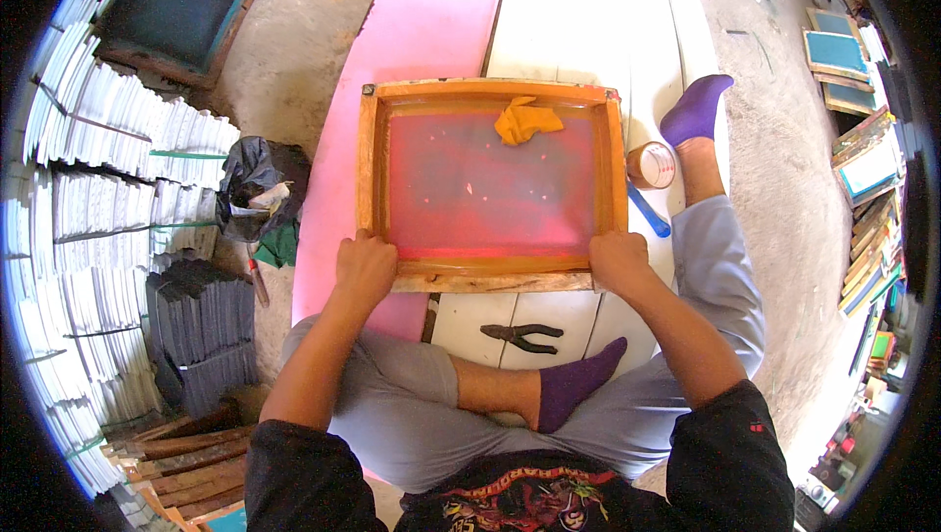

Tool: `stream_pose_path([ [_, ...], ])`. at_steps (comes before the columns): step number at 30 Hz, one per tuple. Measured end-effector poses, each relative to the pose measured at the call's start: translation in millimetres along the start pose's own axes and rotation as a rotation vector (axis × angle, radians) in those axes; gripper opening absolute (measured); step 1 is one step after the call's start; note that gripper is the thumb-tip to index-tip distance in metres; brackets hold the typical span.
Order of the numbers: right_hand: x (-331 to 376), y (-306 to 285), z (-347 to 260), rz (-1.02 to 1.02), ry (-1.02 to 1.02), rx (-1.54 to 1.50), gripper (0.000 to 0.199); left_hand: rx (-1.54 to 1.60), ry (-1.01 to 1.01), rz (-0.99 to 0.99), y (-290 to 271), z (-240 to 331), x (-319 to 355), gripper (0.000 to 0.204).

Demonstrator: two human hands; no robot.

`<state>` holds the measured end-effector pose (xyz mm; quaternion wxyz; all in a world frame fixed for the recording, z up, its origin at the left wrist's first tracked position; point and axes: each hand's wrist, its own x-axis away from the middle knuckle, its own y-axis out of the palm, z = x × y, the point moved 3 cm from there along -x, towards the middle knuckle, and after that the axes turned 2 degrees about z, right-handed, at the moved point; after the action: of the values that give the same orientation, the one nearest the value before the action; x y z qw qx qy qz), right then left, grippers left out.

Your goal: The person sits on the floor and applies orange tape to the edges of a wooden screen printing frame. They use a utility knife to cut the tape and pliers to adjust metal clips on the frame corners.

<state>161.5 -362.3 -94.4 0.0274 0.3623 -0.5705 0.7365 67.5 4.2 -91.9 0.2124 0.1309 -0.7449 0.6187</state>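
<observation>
While gripped, frame (pixel 490 184) long axis L-R.

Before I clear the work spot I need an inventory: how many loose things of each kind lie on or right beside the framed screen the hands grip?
Framed screen, gripped by left hand and right hand: 1
Orange rag: 1
Tape roll: 1
Blue tool: 1
Pliers: 1
Total: 5
</observation>
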Motion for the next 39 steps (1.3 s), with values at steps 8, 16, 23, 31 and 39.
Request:
stream_pose_path([
  [8,-9,7,-8,0.091,0.009,0.039,0.017,-0.006,-0.005,0.043,4,1,-2,0.018],
  [16,-10,15,-19,0.088,0.086,0.084,0.018,-0.006,-0.005,0.082,-4,0,1,0.016],
  [23,-1,18,-18,0.134,0.11,0.081,0.02,-0.003,0.004,0.053,-2,-1,1,0.017],
  [31,4,7,-15,0.122,0.071,0.019,0.026,0.041,-0.054,0.026,-3,-5,3,0.016],
  [39,22,-38,25,0.279,-0.045,-0.439,0.039,0.563,-0.01,0.299,-27,-10,17,0.043],
])
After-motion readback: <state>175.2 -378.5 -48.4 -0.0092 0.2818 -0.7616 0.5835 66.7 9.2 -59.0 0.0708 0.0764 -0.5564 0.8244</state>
